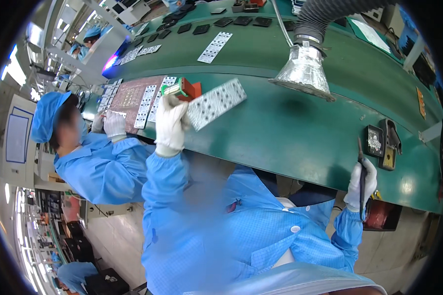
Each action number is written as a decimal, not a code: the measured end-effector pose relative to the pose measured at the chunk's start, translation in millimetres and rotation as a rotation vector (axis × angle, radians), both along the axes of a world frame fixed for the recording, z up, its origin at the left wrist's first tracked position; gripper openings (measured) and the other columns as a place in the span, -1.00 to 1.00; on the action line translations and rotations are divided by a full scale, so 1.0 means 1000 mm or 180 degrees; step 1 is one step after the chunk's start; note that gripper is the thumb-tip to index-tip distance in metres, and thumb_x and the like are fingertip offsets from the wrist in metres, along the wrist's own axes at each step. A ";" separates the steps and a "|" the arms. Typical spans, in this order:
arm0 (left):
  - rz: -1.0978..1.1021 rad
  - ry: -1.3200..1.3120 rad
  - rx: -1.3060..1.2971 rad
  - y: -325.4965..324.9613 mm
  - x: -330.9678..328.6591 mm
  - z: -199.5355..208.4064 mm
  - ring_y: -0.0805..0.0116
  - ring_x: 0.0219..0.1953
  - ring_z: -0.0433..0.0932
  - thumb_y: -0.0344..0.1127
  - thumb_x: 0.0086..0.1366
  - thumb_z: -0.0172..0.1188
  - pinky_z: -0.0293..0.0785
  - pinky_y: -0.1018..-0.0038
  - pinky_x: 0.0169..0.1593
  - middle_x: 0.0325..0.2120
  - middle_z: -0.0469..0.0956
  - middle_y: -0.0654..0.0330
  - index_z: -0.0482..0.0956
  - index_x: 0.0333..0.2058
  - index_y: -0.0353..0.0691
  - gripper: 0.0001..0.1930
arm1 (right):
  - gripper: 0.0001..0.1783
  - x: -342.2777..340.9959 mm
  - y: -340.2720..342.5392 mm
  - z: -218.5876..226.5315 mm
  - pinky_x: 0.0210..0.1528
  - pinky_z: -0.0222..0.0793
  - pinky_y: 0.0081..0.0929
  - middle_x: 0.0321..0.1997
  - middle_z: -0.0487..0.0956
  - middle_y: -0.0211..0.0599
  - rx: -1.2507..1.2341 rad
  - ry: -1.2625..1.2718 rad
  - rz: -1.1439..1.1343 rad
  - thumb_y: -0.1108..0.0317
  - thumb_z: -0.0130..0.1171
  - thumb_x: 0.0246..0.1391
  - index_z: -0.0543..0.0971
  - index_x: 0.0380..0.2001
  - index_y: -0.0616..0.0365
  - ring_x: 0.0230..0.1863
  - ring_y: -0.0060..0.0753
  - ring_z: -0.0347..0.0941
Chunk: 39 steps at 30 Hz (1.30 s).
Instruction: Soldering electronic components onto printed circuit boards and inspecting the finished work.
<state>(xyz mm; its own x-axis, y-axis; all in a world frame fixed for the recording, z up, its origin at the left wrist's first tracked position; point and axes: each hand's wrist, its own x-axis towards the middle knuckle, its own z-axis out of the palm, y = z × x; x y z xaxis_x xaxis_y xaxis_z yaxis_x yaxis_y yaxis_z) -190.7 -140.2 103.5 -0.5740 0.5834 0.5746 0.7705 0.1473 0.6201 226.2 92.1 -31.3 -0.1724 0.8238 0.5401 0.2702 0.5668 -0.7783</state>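
Observation:
My left hand [170, 125], in a white glove, is closed on one end of a pale rectangular circuit board panel [219, 103] dotted with dark round spots. The panel is tilted above the green bench. Just behind that hand stands a red spool stand [196, 90] with a green-rimmed spool [174, 89]; my fingers partly cover it. At the right, past the bench's front edge, my gloved right hand [363, 182] is wrapped round a soldering iron [363, 184]. Its tip points up and away, near a small dark tray [374, 140] of silvery bits.
A foil-covered fume hood [305, 69] hangs over the bench. An iron stand [390, 145] sits beside the tray. More panels [145, 106] lie at left, where a co-worker [103, 162] in blue works close by. Behind is a green strip [261, 44] with black pieces.

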 end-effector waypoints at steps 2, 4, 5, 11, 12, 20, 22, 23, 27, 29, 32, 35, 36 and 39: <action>0.0272 -0.1480 0.0636 0.031 -0.009 -0.014 0.48 -0.70 0.39 -0.38 0.15 0.13 0.26 0.60 -0.69 -0.54 0.39 0.20 0.30 -0.29 -0.26 -0.79 | -0.75 0.005 0.007 0.000 -0.23 0.41 -0.59 -0.22 0.58 -0.28 -0.0098 0.0248 -0.0048 0.46 0.13 0.16 0.48 -0.09 0.27 -0.29 -0.58 0.46; 0.0347 -0.1749 0.0881 0.069 -0.022 -0.025 0.48 -0.68 0.40 -0.34 0.22 0.10 0.30 0.60 -0.65 -0.53 0.39 0.19 0.33 -0.30 -0.31 -0.82 | -0.76 0.011 0.011 -0.001 -0.25 0.39 -0.62 -0.24 0.56 -0.32 -0.0285 0.0254 -0.0139 0.46 0.13 0.16 0.48 -0.09 0.26 -0.31 -0.62 0.42; 0.0379 -0.1645 0.1013 0.093 -0.028 -0.030 0.44 -0.69 0.41 -0.34 0.18 0.10 0.32 0.57 -0.67 -0.57 0.40 0.16 0.30 -0.26 -0.32 -0.77 | -0.76 0.014 0.012 -0.001 -0.28 0.36 -0.66 -0.26 0.54 -0.36 -0.0461 0.0385 -0.0278 0.46 0.13 0.16 0.48 -0.10 0.26 -0.33 -0.66 0.39; 0.0090 -0.2230 0.1642 0.234 -0.055 -0.073 0.25 -0.59 0.54 -0.43 0.15 0.07 0.47 0.48 -0.60 -0.43 0.43 0.05 0.28 -0.18 -0.38 -0.72 | -0.77 0.038 0.017 0.004 -0.32 0.32 -0.70 -0.28 0.51 -0.40 -0.0271 0.0107 -0.0522 0.47 0.13 0.16 0.49 -0.10 0.23 -0.37 -0.70 0.34; 0.0044 -0.2333 0.1579 0.254 -0.057 -0.082 0.25 -0.59 0.54 -0.43 0.15 0.07 0.47 0.48 -0.60 -0.43 0.43 0.05 0.28 -0.18 -0.38 -0.72 | -0.77 0.041 0.018 0.006 -0.32 0.32 -0.70 -0.27 0.52 -0.39 -0.0067 0.0014 -0.0604 0.46 0.13 0.16 0.49 -0.10 0.23 -0.37 -0.70 0.35; 0.0115 -0.1289 0.0257 0.312 -0.046 -0.126 0.37 -0.57 0.41 -0.46 0.02 0.19 0.38 0.37 -0.47 -0.53 0.51 0.09 0.46 -0.40 -0.47 -0.81 | -0.73 0.057 0.033 0.044 -0.10 0.39 -0.53 -0.19 0.57 -0.21 -0.0968 0.0132 -0.0956 0.48 0.12 0.12 0.47 -0.09 0.28 -0.16 -0.45 0.50; 0.0100 -0.0934 0.0706 0.319 -0.058 -0.133 0.30 -0.61 0.43 -0.41 0.01 0.22 0.41 0.33 -0.46 -0.49 0.47 0.04 0.43 -0.44 -0.46 -0.78 | -0.75 0.065 0.053 0.055 -0.19 0.40 -0.49 -0.29 0.55 -0.29 0.0099 -0.0566 -0.1188 0.50 0.15 0.08 0.47 -0.14 0.27 -0.30 -0.45 0.48; -0.0053 -0.1232 0.0660 0.322 -0.068 -0.139 0.25 -0.54 0.47 -0.39 0.03 0.22 0.43 0.34 -0.40 -0.47 0.46 0.05 0.42 -0.40 -0.45 -0.76 | -0.77 0.071 0.063 0.062 -0.20 0.40 -0.49 -0.30 0.54 -0.28 0.0078 -0.0544 -0.1197 0.49 0.15 0.08 0.48 -0.16 0.27 -0.31 -0.46 0.48; -0.0347 -0.0898 0.0148 0.341 -0.111 -0.181 0.08 -0.38 0.54 -0.28 0.13 0.20 0.48 0.31 -0.19 -0.40 0.47 0.01 0.39 -0.17 -0.44 -0.62 | -0.79 0.084 0.122 0.077 -0.33 0.41 -0.52 -0.36 0.54 -0.26 0.0256 -0.0556 -0.1329 0.40 0.14 0.13 0.50 -0.16 0.19 -0.42 -0.51 0.45; -0.0273 0.0557 -0.0008 0.341 -0.126 -0.200 -0.03 -0.35 0.54 -0.18 0.19 0.17 0.48 0.25 -0.16 -0.35 0.49 -0.05 0.39 -0.07 -0.42 -0.55 | -0.71 0.089 0.164 0.079 -0.36 0.41 -0.53 -0.36 0.55 -0.28 0.0100 -0.0522 -0.1419 0.30 0.14 0.15 0.51 -0.08 0.14 -0.44 -0.54 0.44; 0.0262 0.1358 -0.0864 0.325 -0.129 -0.204 0.02 -0.38 0.54 -0.13 0.23 0.13 0.50 0.24 -0.29 -0.37 0.51 0.00 0.41 -0.16 -0.34 -0.63 | -0.60 0.106 0.233 0.075 -0.35 0.42 -0.53 -0.35 0.55 -0.32 -0.0317 -0.0774 -0.1544 0.18 0.12 0.18 0.49 0.07 0.01 -0.43 -0.54 0.44; 0.0430 0.0798 -0.1395 0.304 -0.108 -0.184 0.09 -0.39 0.56 -0.09 0.25 0.11 0.51 0.30 -0.34 -0.38 0.52 0.04 0.42 -0.20 -0.25 -0.67 | -0.63 0.127 0.301 0.057 -0.33 0.43 -0.41 -0.39 0.57 -0.26 -0.0649 -0.0925 -0.1410 0.15 0.11 0.18 0.50 0.01 0.02 -0.42 -0.39 0.49; 0.0556 0.0387 -0.1585 0.303 -0.096 -0.176 0.13 -0.37 0.56 -0.04 0.26 0.11 0.50 0.32 -0.33 -0.37 0.53 0.05 0.43 -0.21 -0.20 -0.67 | -0.67 0.132 0.326 0.050 -0.31 0.43 -0.35 -0.39 0.58 -0.18 -0.0218 -0.1576 -0.1446 0.14 0.10 0.18 0.50 -0.04 0.03 -0.39 -0.26 0.51; 0.0791 -0.0578 -0.1875 0.296 -0.054 -0.156 0.16 -0.36 0.57 -0.01 0.28 0.09 0.50 0.33 -0.32 -0.35 0.53 0.05 0.43 -0.17 -0.17 -0.65 | -0.72 0.143 0.392 0.025 -0.23 0.42 -0.19 -0.35 0.57 -0.02 0.0536 -0.2440 -0.1486 0.13 0.08 0.18 0.49 -0.17 0.07 -0.28 0.07 0.52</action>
